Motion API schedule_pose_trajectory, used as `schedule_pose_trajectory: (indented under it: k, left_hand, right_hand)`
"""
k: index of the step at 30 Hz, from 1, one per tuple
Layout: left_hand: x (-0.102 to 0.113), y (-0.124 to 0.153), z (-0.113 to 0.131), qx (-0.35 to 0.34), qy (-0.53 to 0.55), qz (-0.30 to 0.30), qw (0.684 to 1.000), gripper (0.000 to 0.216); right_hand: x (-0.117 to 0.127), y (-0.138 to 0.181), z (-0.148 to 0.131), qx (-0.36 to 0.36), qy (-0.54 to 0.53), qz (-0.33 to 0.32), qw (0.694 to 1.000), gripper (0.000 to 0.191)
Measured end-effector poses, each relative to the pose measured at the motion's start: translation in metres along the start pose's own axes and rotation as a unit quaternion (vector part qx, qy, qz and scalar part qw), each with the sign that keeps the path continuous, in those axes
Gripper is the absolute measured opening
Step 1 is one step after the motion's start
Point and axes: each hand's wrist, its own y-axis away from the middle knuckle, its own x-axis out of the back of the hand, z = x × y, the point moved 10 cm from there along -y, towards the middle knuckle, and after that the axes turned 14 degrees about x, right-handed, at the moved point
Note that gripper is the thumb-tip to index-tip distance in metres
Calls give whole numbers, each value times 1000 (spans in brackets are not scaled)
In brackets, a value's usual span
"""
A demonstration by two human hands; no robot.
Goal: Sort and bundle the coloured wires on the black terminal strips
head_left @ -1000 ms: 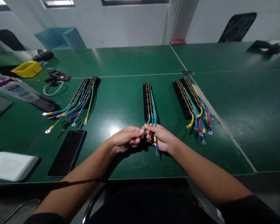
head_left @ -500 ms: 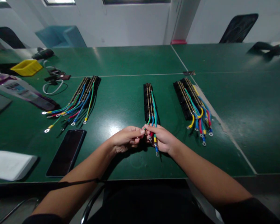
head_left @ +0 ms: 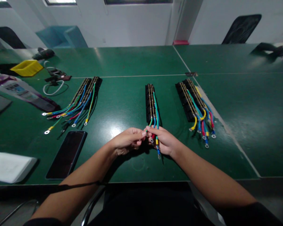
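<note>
In the middle of the table lies a black terminal block [head_left: 150, 103] with brass-coloured strips along its top. Green, blue and red wires run from its near end towards me. My left hand [head_left: 130, 140] pinches the end of a green wire [head_left: 150, 121] between thumb and finger. My right hand [head_left: 164, 140] is closed on the same wire with its thumb, close to the left fingertips. Over the right fingers hang other wires with ring terminals [head_left: 158, 153], one with a yellow sleeve and one with a blue one. The tip of the pinched wire is hidden by my fingers.
Wired terminal blocks lie in pairs at left [head_left: 86, 91] and right [head_left: 191, 97]. On the left are a phone [head_left: 66, 155], a white box-like object [head_left: 11, 167], a bottle [head_left: 23, 91], a yellow tray [head_left: 27, 68] and a white cable [head_left: 53, 93]. The table's near edge [head_left: 146, 181] is close to me.
</note>
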Motion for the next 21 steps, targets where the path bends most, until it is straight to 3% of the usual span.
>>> schedule_pose_trajectory:
  k: [10,17,21]
  left_hand:
    - [3,-1,0,1,-36,14,999,33]
    - [6,0,4,-4,-84,47,995,33]
    - [10,4,10,-16,-120,88,989,31]
  right_hand:
    - [1,-2,0,19,15,-9,1000,24]
    - [-1,-2,-1,30,18,-17,999,30]
    - [2,-2,0,23,16,4,1000,24]
